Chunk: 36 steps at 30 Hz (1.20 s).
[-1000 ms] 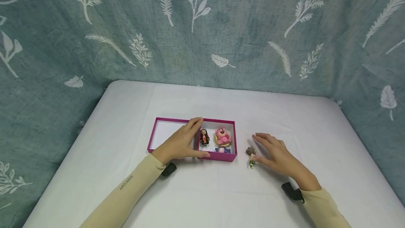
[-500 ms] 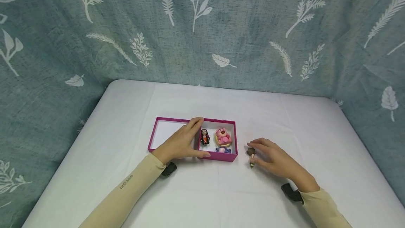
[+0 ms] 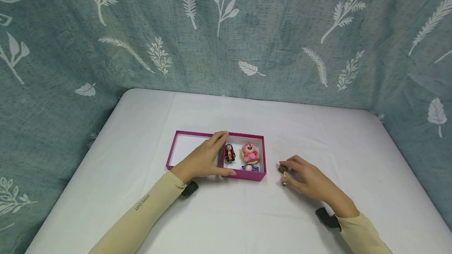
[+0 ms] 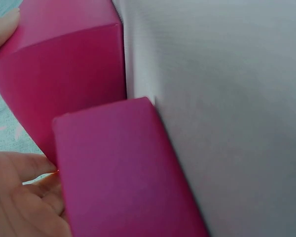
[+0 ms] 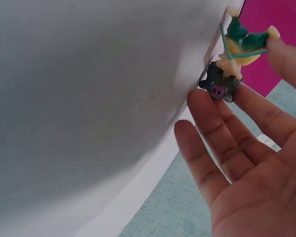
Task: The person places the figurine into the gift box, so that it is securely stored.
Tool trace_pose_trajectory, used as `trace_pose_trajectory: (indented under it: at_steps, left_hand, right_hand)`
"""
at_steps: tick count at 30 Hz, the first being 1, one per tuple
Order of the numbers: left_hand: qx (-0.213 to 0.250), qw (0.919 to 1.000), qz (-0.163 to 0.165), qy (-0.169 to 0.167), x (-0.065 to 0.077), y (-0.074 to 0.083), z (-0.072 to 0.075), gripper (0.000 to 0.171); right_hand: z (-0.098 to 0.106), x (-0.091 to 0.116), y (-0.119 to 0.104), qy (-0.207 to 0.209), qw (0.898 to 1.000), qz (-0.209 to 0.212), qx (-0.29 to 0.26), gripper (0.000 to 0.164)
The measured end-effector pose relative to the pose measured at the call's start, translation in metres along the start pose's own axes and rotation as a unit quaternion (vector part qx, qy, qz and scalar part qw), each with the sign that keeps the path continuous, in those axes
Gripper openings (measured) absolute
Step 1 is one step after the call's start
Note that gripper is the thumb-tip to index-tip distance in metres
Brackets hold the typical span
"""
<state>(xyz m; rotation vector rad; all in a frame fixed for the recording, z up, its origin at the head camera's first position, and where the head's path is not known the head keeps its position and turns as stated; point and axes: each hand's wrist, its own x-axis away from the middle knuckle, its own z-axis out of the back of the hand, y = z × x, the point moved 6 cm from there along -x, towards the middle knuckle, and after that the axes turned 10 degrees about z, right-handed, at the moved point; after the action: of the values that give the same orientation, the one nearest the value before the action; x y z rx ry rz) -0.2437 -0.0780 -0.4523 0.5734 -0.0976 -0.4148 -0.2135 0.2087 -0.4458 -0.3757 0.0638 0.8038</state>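
Note:
With its thumb on the front wall and fingers at the back, my left hand grips the left end of a magenta box. Inside lie a long-haired doll figurine, a pink bear figurine and a blue figurine partly hidden by the front wall. To the right of the box, my right hand pinches a small figurine between thumb and fingers. It has a dark head and green-and-yellow clothing, and lies close over the white cloth.
A shallow magenta lid with a white inside sits against the box's left side, partly under my left hand. White cloth covers the table. A teal leaf-patterned curtain hangs behind the table.
My right hand's fingers have lowered and closed around the small figurine, which has shifted slightly. My left hand has stayed on the box. The head view has drifted a little.

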Motion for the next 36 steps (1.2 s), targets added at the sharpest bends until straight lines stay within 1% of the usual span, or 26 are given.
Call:
trace_pose_trajectory:
  at_steps: [2, 8, 16, 20, 26, 31, 36]
  left_hand:
    - [-0.002, 1.0, 0.002, -0.002, 0.0, 0.0, 0.0, 0.12]
    - [-0.002, 1.0, -0.002, 0.002, 0.0, 0.0, 0.0, 0.12]
    - [0.002, 1.0, -0.001, 0.006, 0.001, -0.001, 0.0, 0.119]
    - [0.001, 1.0, -0.002, 0.008, 0.001, -0.002, 0.0, 0.119]
    - [0.002, 1.0, -0.001, 0.004, 0.001, -0.001, 0.0, 0.119]
    - [-0.001, 1.0, 0.0, 0.0, 0.001, 0.0, 0.0, 0.118]
    - [-0.004, 1.0, -0.003, 0.004, 0.0, 0.001, 0.001, 0.119]
  right_hand:
    - [0.001, 0.002, 0.0, 0.002, 1.0, -0.002, 0.0, 0.047]
    - [0.001, 0.007, 0.0, -0.001, 1.0, -0.01, 0.0, 0.066]
    - [0.002, 0.012, 0.003, 0.001, 1.0, -0.021, 0.012, 0.066]
    - [0.003, 0.012, 0.005, -0.005, 1.0, -0.023, 0.004, 0.068]
    - [0.004, 0.01, 0.005, -0.018, 1.0, -0.022, -0.009, 0.068]
    - [0.003, 0.009, 0.008, -0.031, 0.999, -0.031, -0.008, 0.069]
    - [0.003, 0.009, 0.01, -0.034, 0.999, -0.04, -0.005, 0.071]
